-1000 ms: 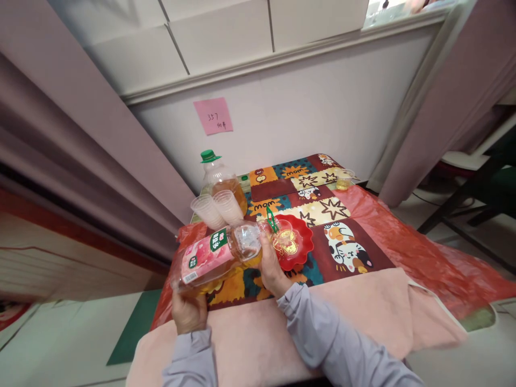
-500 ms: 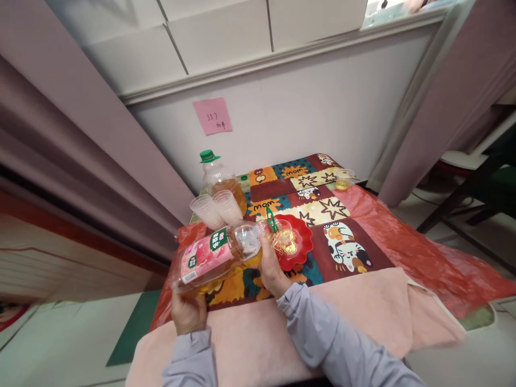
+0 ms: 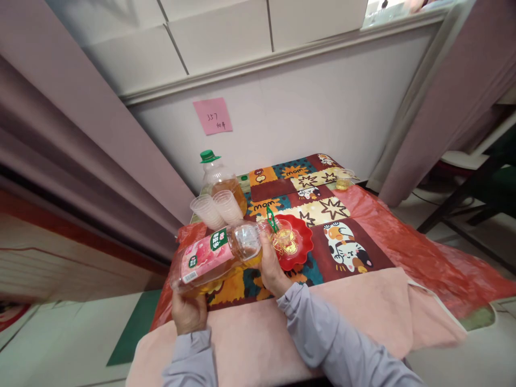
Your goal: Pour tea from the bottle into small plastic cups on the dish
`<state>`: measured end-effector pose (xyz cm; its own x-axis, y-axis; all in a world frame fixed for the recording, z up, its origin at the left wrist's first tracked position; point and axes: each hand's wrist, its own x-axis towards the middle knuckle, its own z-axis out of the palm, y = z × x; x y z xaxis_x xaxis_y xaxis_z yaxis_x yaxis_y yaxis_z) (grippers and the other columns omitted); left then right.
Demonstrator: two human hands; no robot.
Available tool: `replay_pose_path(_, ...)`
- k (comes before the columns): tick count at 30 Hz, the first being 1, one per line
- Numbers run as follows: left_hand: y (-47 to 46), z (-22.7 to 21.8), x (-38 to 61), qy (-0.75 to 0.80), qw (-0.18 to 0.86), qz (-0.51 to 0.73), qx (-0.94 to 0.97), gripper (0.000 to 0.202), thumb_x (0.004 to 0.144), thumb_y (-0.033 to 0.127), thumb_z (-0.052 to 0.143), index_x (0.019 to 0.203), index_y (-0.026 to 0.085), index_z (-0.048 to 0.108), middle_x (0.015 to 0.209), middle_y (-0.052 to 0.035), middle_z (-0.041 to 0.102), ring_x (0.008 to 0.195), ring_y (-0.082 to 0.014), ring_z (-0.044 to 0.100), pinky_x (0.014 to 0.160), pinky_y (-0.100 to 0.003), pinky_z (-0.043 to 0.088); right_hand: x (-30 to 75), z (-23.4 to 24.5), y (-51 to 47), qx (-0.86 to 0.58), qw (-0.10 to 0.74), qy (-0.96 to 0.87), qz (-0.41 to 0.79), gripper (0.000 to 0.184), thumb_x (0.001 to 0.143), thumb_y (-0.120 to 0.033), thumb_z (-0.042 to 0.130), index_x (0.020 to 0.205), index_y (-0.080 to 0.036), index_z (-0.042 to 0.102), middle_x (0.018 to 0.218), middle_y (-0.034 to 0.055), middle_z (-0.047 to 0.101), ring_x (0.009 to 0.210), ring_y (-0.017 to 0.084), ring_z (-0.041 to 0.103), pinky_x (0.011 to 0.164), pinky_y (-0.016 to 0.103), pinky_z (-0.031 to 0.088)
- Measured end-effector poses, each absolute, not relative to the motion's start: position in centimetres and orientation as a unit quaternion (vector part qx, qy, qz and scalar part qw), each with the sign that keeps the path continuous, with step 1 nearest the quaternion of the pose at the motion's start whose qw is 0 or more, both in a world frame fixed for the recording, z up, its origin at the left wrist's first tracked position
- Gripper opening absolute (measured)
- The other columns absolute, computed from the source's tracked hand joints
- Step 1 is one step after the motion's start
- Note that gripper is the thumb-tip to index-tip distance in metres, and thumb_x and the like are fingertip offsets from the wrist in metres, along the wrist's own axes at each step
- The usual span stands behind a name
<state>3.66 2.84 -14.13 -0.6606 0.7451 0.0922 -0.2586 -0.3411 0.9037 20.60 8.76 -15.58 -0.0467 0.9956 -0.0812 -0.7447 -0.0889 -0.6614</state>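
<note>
A large clear bottle of amber drink (image 3: 207,260) with a pink and green label lies tilted on its side in the air, its neck toward the right. My left hand (image 3: 188,313) grips its base from below. Around the neck, my right hand (image 3: 272,266) is closed. The mouth reaches over the red scalloped plate (image 3: 300,250), where a clear cup (image 3: 284,238) appears to stand, partly behind the neck. A green ring or strap (image 3: 271,219) shows at the neck. Whether liquid is flowing out is hard to make out.
Two stacks of clear plastic cups (image 3: 208,213) stand behind the bottle. Beyond them is another bottle (image 3: 220,177) with a green cap. A cup with yellowish liquid (image 3: 344,181) sits at the far right. A patterned mat (image 3: 322,242) and pink cloth (image 3: 363,301) cover the table.
Hardly anything differs. Both hands keep the bottle tilted in nearly the same place, and the other things have not moved.
</note>
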Motion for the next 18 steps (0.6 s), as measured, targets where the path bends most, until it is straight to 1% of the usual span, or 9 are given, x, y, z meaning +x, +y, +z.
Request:
replay_pose_path(2, 2.86, -14.18, 3.64, 0.474, 0.32, 0.782, 0.249, 0.062, 0.088, 0.064, 0.071, 0.135, 0.024, 0.073, 0.15, -0.0092, 0.068, 0.147, -0.0345, 0.056, 0.121, -0.049, 0.049, 20.58, -15.65, 8.8, -0.283, 0.632, -0.232, 0.683, 0.064, 0.098, -0.073, 0.058, 0.137, -0.024, 0.073, 0.131, 0.0061, 0.08, 0.137, 0.029, 0.067, 0.118, 0.053, 0.053)
replay_pose_path(5, 2.88, -14.21, 3.64, 0.474, 0.321, 0.781, 0.248, 0.063, 0.088, 0.063, 0.07, 0.137, 0.024, 0.073, 0.152, -0.0087, 0.067, 0.147, -0.0339, 0.056, 0.123, -0.049, 0.047, 20.61, -15.6, 8.76, -0.294, 0.644, -0.241, 0.664, 0.062, 0.1, -0.071, 0.058, 0.14, -0.025, 0.072, 0.142, 0.0042, 0.075, 0.144, 0.027, 0.061, 0.128, 0.049, 0.042)
replay_pose_path(7, 2.88, -14.18, 3.66, 0.475, 0.327, 0.777, 0.254, 0.063, 0.089, 0.063, 0.069, 0.139, 0.024, 0.072, 0.152, -0.0083, 0.067, 0.147, -0.0336, 0.056, 0.123, -0.049, 0.046, 20.63, -15.53, 8.73, -0.294, 0.651, -0.242, 0.657, 0.063, 0.1, -0.07, 0.058, 0.142, -0.025, 0.071, 0.145, 0.004, 0.073, 0.145, 0.027, 0.06, 0.129, 0.048, 0.04)
replay_pose_path(11, 2.88, -14.19, 3.63, 0.475, 0.326, 0.777, 0.256, 0.06, 0.09, 0.061, 0.069, 0.138, 0.025, 0.073, 0.15, -0.0072, 0.069, 0.146, -0.0331, 0.057, 0.123, -0.049, 0.046, 20.7, -15.25, 8.6, -0.288, 0.641, -0.235, 0.672, 0.065, 0.098, -0.071, 0.058, 0.143, -0.025, 0.07, 0.136, 0.0044, 0.078, 0.141, 0.029, 0.064, 0.123, 0.052, 0.048)
replay_pose_path(14, 2.88, -14.34, 3.53, 0.477, 0.322, 0.78, 0.248, 0.057, 0.09, 0.06, 0.069, 0.135, 0.025, 0.074, 0.151, -0.0067, 0.068, 0.149, -0.0334, 0.054, 0.127, -0.051, 0.042, 20.83, -15.0, 8.45, -0.282, 0.639, -0.231, 0.677, 0.064, 0.098, -0.071, 0.058, 0.142, -0.025, 0.069, 0.134, 0.0052, 0.079, 0.141, 0.029, 0.064, 0.116, 0.051, 0.055)
replay_pose_path(18, 2.86, -14.47, 3.44, 0.48, 0.327, 0.775, 0.248, 0.06, 0.09, 0.062, 0.068, 0.137, 0.024, 0.073, 0.154, -0.008, 0.066, 0.151, -0.0348, 0.052, 0.129, -0.054, 0.038, 20.93, -14.96, 8.41, -0.285, 0.626, -0.227, 0.69, 0.064, 0.097, -0.072, 0.058, 0.136, -0.024, 0.072, 0.132, 0.0061, 0.079, 0.139, 0.029, 0.065, 0.113, 0.05, 0.057)
